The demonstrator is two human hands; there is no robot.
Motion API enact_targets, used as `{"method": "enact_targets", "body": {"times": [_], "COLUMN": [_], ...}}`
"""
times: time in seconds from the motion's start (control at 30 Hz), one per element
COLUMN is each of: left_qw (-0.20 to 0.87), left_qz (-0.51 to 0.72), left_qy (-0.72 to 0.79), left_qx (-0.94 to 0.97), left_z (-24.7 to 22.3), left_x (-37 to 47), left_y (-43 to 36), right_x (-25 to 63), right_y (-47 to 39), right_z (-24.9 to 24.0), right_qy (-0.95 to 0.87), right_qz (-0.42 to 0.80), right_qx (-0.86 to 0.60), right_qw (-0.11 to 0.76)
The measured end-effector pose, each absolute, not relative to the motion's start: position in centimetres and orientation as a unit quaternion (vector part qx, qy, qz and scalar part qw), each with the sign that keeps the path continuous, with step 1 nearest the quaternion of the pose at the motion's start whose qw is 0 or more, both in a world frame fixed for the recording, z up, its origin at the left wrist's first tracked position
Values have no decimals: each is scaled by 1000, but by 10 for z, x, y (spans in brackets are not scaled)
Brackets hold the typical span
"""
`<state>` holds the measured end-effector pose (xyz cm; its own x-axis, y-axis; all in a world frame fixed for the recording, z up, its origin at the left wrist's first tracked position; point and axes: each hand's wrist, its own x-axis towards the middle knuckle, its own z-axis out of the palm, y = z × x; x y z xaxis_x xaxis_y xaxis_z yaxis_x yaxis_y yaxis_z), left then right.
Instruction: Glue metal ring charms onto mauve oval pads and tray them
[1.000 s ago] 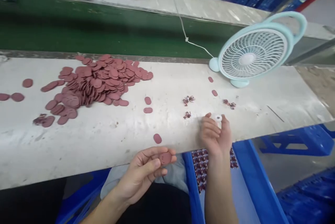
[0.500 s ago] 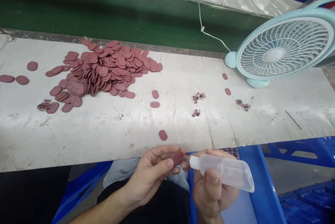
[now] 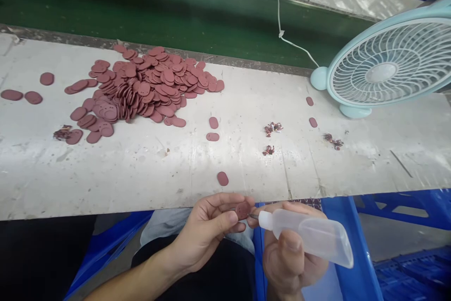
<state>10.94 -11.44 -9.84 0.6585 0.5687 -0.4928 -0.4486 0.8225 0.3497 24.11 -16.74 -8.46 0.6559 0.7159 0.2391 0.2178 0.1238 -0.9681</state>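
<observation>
Between thumb and fingers, my left hand pinches a small dark red oval piece just past the table's front edge. My right hand is wrapped round a translucent squeeze bottle with a white cap, lying nearly level. Its thin nozzle points left and meets the right edge of the oval piece; whether anything comes out is too small to tell. A single loose oval lies on the table just above my hands. Farther left spreads a large heap of similar red ovals.
The white table also bears small bundles of dark red strands. A pale blue fan with a white cord stands at the right. Behind runs a green belt. A blue bin is below the table edge.
The view has shifted slightly, so the fan and small pieces appear farther right. Both hands keep their holds, and the bottle still meets the piece.
</observation>
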Motion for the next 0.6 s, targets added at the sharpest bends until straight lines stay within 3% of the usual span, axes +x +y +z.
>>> {"method": "enact_targets", "body": {"times": [0.37,0.6], "left_qw": [912,911], "left_qz": [275,274], "left_qy": [288,293], "left_qx": [97,94], "left_z": [-98,-98], "left_x": [108,109], "left_y": [-113,-114], "right_x": [239,240], "right_y": [-161,-166], "right_z": [-74,-76], "right_qy": [-346,-372], "right_qz": [230,254], "right_qx": [-596,-619], "right_qw": [687,644]}}
